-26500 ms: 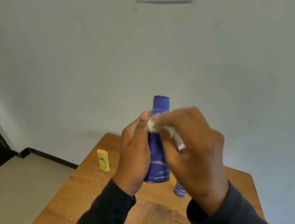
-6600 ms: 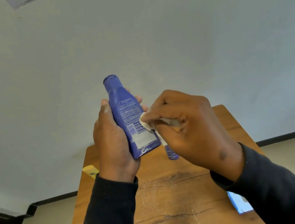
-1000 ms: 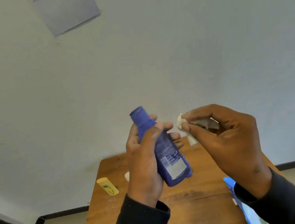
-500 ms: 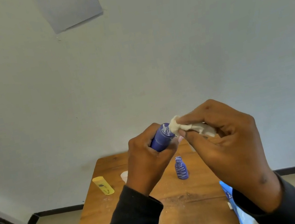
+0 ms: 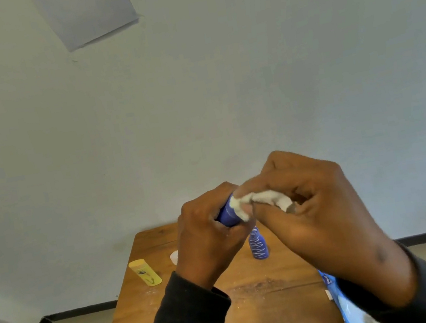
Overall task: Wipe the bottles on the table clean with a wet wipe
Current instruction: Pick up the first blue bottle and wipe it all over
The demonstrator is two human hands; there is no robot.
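Observation:
My left hand [image 5: 209, 241] grips a blue lotion bottle [image 5: 227, 214] above the wooden table [image 5: 262, 303], its cap end pointing toward me; most of the bottle is hidden in my fist. My right hand [image 5: 318, 216] pinches a crumpled white wet wipe [image 5: 255, 200] and presses it against the bottle's cap. A small blue bottle with white zigzag lines [image 5: 258, 245] stands upright on the table behind my hands. A yellow bottle [image 5: 144, 272] stands at the table's far left.
A blue wet wipe pack [image 5: 345, 306] lies at the table's right edge, partly under my right sleeve. A small white object [image 5: 174, 257] sits near the yellow bottle. White specks dust the table. A wall rises right behind it; a paper sheet [image 5: 85, 11] hangs there.
A second ago the blue bottle stood upright in my left hand with the wipe apart from it. I tipped the cap toward me and the wipe now covers the cap.

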